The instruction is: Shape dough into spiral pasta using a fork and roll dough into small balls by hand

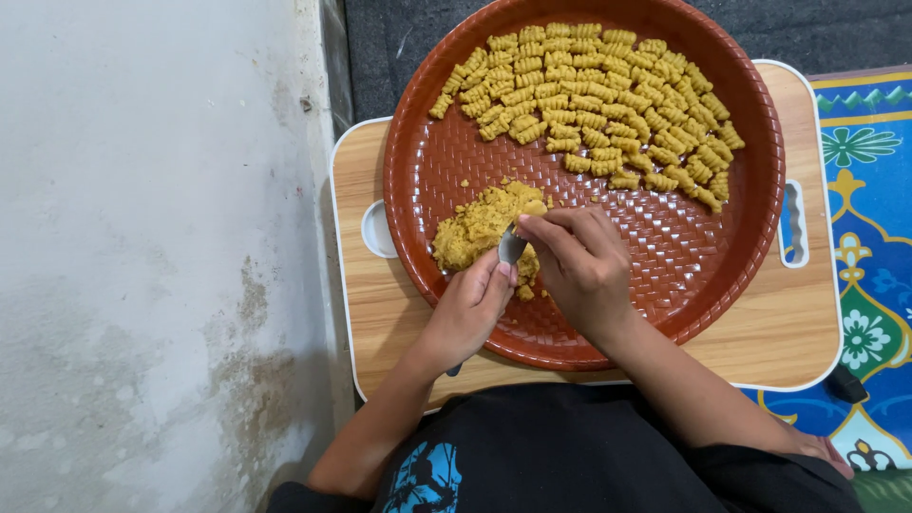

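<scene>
Both hands meet over the round brown tray [427, 180]: left hand [472, 309] grips a metal spoon [511, 247], right hand [579, 266] pinches yellow dough [480, 226] at its tip; shaped ridged pieces [598, 104] fill the tray's far side.

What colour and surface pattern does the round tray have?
The round tray is reddish-brown with a woven, basket-like texture, seen best in the head view.

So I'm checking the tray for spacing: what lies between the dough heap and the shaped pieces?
Head view: only bare woven tray and some crumbs lie between the dough heap and the shaped pieces.
</scene>
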